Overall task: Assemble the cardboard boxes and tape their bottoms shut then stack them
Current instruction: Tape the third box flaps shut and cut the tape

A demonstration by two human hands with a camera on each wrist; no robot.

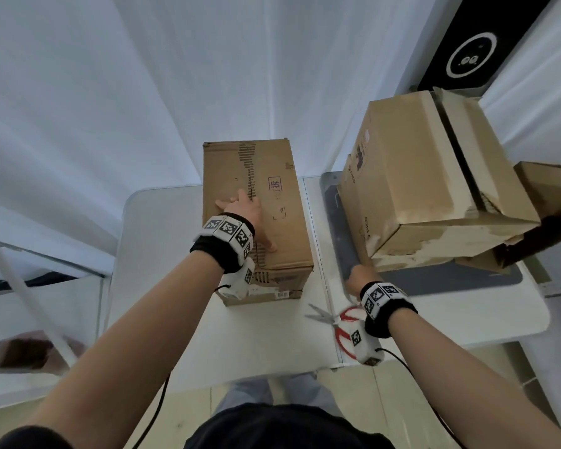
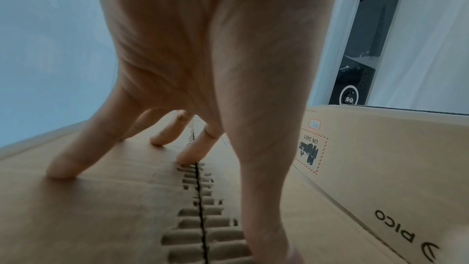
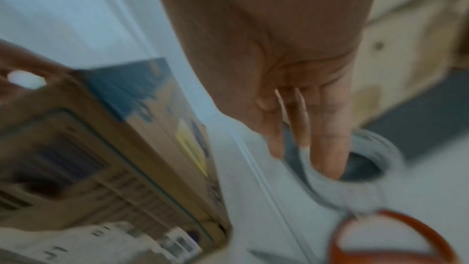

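Left hand (image 1: 245,210) spread wide, fingertips (image 2: 62,170) pressing down on the top of the cardboard box (image 1: 256,202), right beside the torn centre seam (image 2: 200,204). Box standing at the middle of the white surface (image 1: 162,254), flaps closed flat. Right hand (image 1: 358,280) at four o'clock from that box, fingers (image 3: 327,152) reaching straight down into the core of a tape roll (image 3: 365,170); right wrist view blurred, so cannot tell whether any grip is closed on the roll. Red-handled scissors (image 1: 332,320) lying on the surface just at six o'clock of the right hand, blades pointing to nine o'clock. Second cardboard box (image 1: 428,183), printed "PICO" on its side, sitting at two o'clock on a dark grey mat (image 1: 434,280), resting on more cardboard (image 1: 551,189).
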